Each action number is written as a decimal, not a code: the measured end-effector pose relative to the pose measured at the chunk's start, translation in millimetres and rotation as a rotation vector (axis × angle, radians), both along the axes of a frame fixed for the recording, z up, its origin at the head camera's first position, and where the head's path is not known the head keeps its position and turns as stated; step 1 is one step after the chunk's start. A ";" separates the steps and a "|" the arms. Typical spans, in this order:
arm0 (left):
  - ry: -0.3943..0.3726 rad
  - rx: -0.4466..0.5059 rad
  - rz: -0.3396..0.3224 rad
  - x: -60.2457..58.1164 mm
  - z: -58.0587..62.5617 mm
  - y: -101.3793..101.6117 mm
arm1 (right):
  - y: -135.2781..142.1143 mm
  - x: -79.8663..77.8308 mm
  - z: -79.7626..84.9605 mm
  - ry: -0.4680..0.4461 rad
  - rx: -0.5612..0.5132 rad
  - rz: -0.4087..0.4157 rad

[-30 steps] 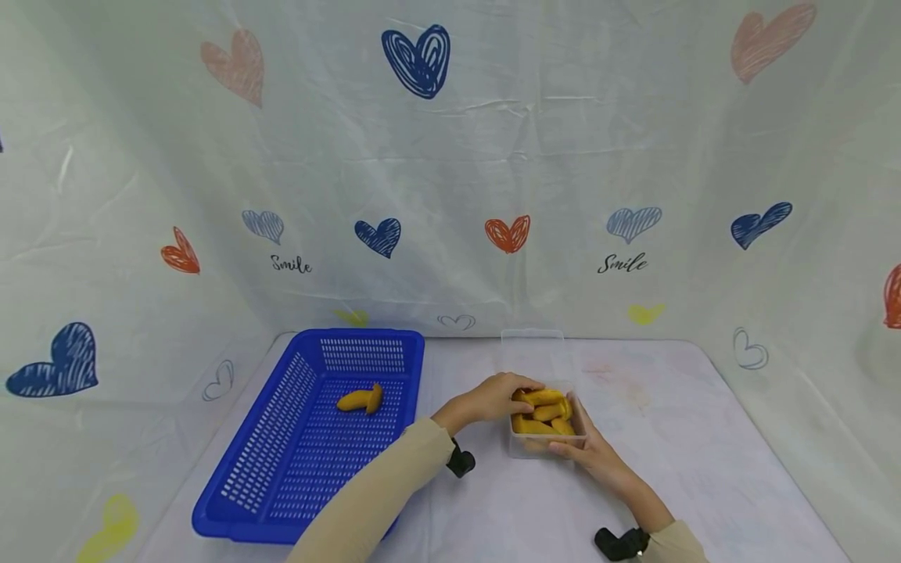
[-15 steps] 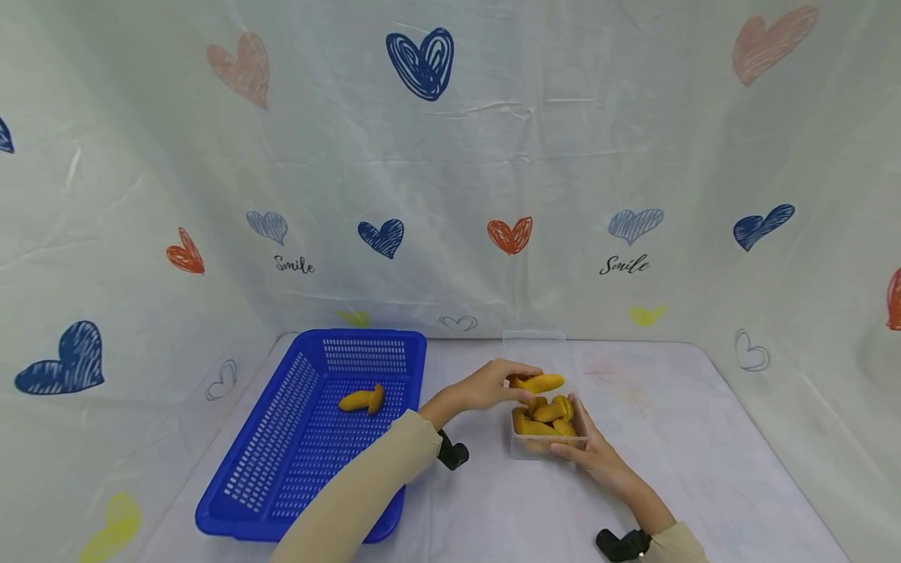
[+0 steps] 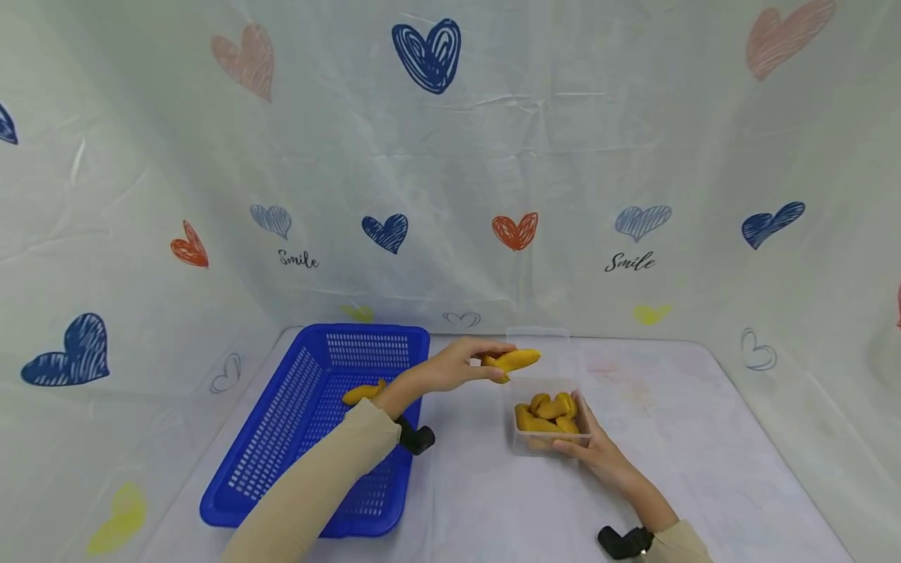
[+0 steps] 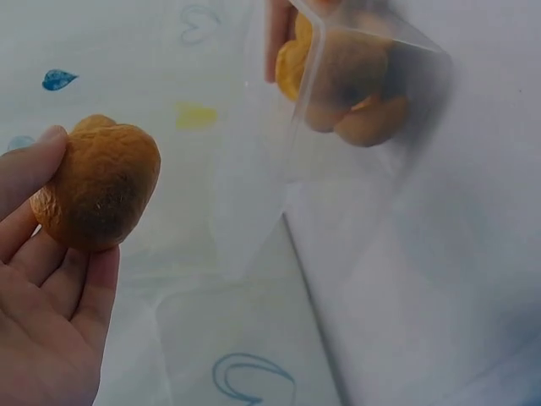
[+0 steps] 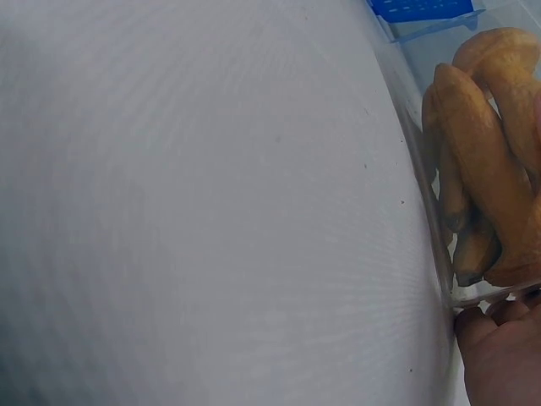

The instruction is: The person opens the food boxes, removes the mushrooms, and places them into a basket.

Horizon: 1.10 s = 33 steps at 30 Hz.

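My left hand (image 3: 450, 367) pinches a yellow-brown mushroom (image 3: 518, 359) between thumb and fingers, in the air between the blue basket and the clear box. Up close in the left wrist view, this mushroom (image 4: 101, 182) turns its wrinkled, dark-spotted cap to the camera. My right hand (image 3: 607, 463) grips the right side of the clear plastic box (image 3: 528, 446), thumb along its front. Several more mushrooms (image 3: 540, 424) lie in that box; the right wrist view shows their long stems (image 5: 482, 144) through its wall. One mushroom (image 3: 362, 394) lies in the basket, partly hidden by my left wrist.
The blue perforated basket (image 3: 263, 438) stands on the left of the white-covered table (image 3: 676, 438), under my left forearm. The box's clear lid (image 3: 538, 334) lies folded back behind it. A heart-printed sheet (image 3: 450, 156) hangs behind and at the sides.
My left hand has lifted a mushroom out of the box and moved up and left with it. My right hand has kept its grip on the box.
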<state>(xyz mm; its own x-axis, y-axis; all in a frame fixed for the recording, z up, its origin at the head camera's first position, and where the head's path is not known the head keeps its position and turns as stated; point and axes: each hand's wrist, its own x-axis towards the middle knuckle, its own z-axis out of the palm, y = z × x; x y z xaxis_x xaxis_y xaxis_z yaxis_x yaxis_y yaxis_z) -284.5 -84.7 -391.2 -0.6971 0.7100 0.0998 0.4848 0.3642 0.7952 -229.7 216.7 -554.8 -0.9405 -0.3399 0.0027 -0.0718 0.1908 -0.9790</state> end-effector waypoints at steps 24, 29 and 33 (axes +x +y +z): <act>-0.103 0.002 0.188 28.6 4.1 -130.4 | 1.9 -1.6 -2.8 0.047 -0.015 0.025; -0.128 -0.013 0.200 30.1 -5.8 -157.5 | 1.6 -1.2 -1.8 0.052 -0.026 0.030; -0.186 -0.022 0.201 30.8 -17.4 -178.0 | 1.7 -1.0 -2.2 0.046 -0.029 0.034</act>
<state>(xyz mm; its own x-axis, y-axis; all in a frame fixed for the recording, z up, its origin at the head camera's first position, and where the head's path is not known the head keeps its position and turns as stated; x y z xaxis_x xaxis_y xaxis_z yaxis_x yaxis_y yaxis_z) -253.7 -262.7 -408.6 -0.8292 0.5560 -0.0572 0.2474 0.4569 0.8544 -230.8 218.3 -557.0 -0.9271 -0.3707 0.0560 -0.1228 0.1593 -0.9796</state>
